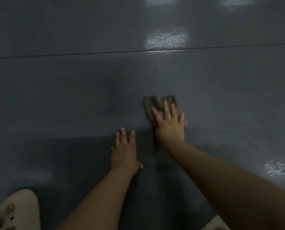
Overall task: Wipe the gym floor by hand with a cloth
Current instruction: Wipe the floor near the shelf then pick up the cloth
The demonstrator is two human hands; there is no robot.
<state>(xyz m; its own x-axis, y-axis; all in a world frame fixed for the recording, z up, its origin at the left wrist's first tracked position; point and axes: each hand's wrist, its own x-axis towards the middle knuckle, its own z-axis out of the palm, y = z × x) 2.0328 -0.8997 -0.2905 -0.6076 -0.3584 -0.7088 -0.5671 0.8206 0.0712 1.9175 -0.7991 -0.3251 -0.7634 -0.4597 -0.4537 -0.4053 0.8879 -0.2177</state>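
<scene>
Landmark: the thin dark seam line [105, 53] running across the dark grey, slightly glossy gym floor [55, 97].

Far left, well below the seam at the frame corner: a cream fluffy paw-shaped slipper with brown toe pads [15, 211]. Person looks to be crouched or kneeling low, which fits hand-wiping.

Left hand [124, 151]: below the seam, near centre, flat on the bare floor, fingers spread and open, holding nothing. Judged a brace, taking body weight so the other arm can push freely.

Right hand [169, 125]: just right of the left one and nearer the seam, palm down, fingers splayed, pressing flat on a crumpled grey-brown ribbed cloth [156, 103]. Not gripping it, pinning it to the floor; flat palm spreads pressure over more cloth. Hands are apart, not touching. Cloth pokes out ahead of the fingertips toward the seam, lying short of it.

Right of the cloth, below the seam: faint streaky sheen, possibly damp wiped area; can't confirm. Bright ceiling-light glare patches [167, 39] sit right at and beyond the seam, another at the far right edge.

Judgement: mid-wipe. How much of the floor is done can't be told.
</scene>
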